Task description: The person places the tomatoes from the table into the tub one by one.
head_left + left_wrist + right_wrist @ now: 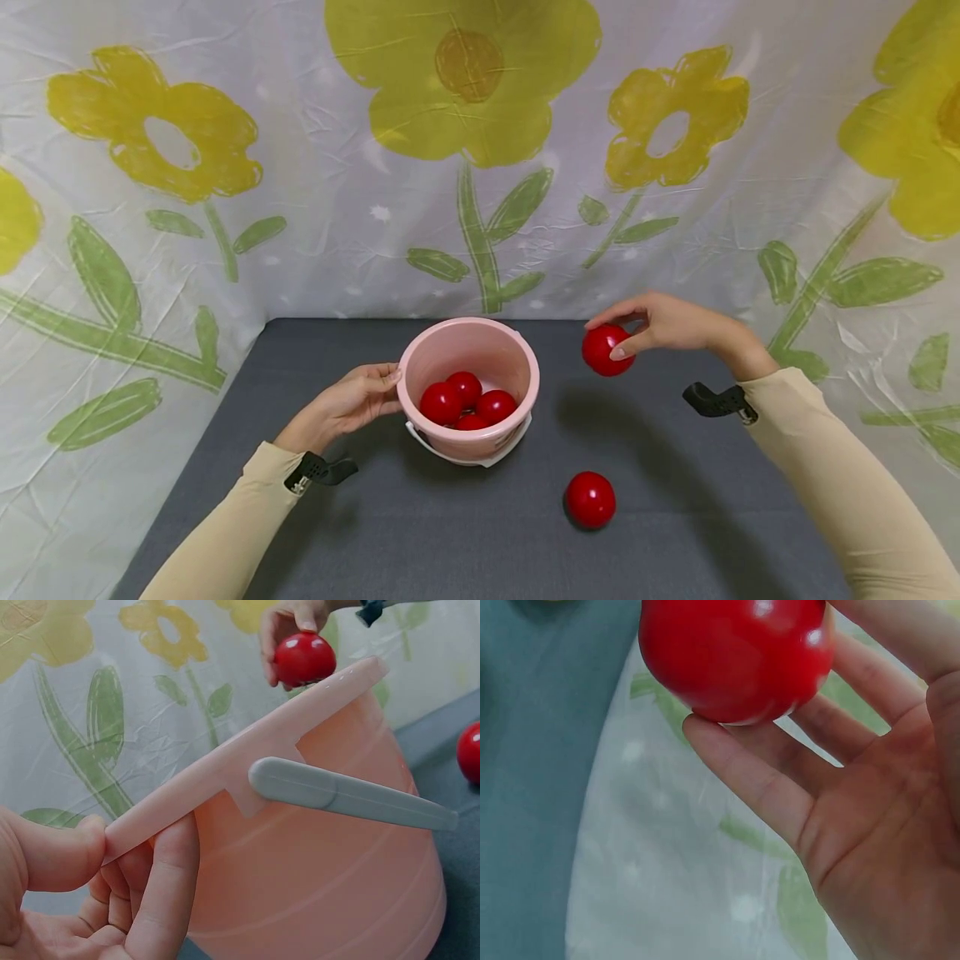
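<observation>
A pink bucket (470, 447) with a pale handle (491, 460) hanging at its front is on the dark grey table. Thumb and fingers of my left hand (352, 403) pinch its left rim, with the thumb on the outer edge in the left wrist view. Inside the bucket are several glossy, tomato-like red balls (441, 403). To the right of the bucket, my right hand (667, 322) holds another tomato-like red ball (735, 652) above the table between thumb and fingertips. The palm stays away from it.
One more red ball (590, 500) lies on the table (675, 533), in front and to the right of the bucket. A white cloth (300, 208) painted with yellow flowers hangs behind the table and along both sides. A black strap (712, 400) is at each wrist.
</observation>
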{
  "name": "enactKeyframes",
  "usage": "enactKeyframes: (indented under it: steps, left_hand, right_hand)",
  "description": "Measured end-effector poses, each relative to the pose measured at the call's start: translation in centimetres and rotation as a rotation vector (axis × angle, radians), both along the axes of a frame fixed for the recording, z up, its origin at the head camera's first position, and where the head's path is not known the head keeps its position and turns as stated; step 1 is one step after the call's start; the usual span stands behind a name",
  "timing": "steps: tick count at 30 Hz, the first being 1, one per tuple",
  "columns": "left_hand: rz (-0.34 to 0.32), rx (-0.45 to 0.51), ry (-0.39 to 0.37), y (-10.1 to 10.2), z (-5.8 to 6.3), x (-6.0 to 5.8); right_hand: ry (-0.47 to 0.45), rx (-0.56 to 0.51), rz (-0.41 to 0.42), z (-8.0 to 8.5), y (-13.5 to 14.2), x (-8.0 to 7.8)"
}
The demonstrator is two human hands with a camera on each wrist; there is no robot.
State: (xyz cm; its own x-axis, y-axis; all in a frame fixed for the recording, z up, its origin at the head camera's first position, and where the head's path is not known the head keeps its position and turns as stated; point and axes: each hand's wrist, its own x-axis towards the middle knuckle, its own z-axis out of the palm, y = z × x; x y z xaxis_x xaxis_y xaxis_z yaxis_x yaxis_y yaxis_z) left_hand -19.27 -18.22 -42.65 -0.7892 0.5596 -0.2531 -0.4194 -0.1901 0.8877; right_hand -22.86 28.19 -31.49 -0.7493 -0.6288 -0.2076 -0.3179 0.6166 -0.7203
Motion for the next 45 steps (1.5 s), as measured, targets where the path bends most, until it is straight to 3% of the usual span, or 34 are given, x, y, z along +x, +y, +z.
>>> enactKeyframes:
  steps: [14, 22, 35, 45]
  left_hand:
    - [0.013, -0.019, -0.008, 0.0, 0.0, -0.1]
    - [-0.003, 0.009, -0.004, -0.1, -0.3, -0.2]
    - [-0.003, 0.006, 0.005, -0.1, -0.3, -0.1]
    - [-0.005, 0.033, -0.004, -0.1, -0.2, -0.1]
  right_hand:
    - [-0.041, -0.069, 0.077, 2.0, -5.8, -3.0]
    - [-0.054, -0.026, 0.141, 2.6, -9.8, -4.2]
    - [-0.113, -0.031, 0.278, 1.4, -14.8, -5.8]
    - [-0.173, -0.040, 0.357, -0.3, -17.4, -6.1]
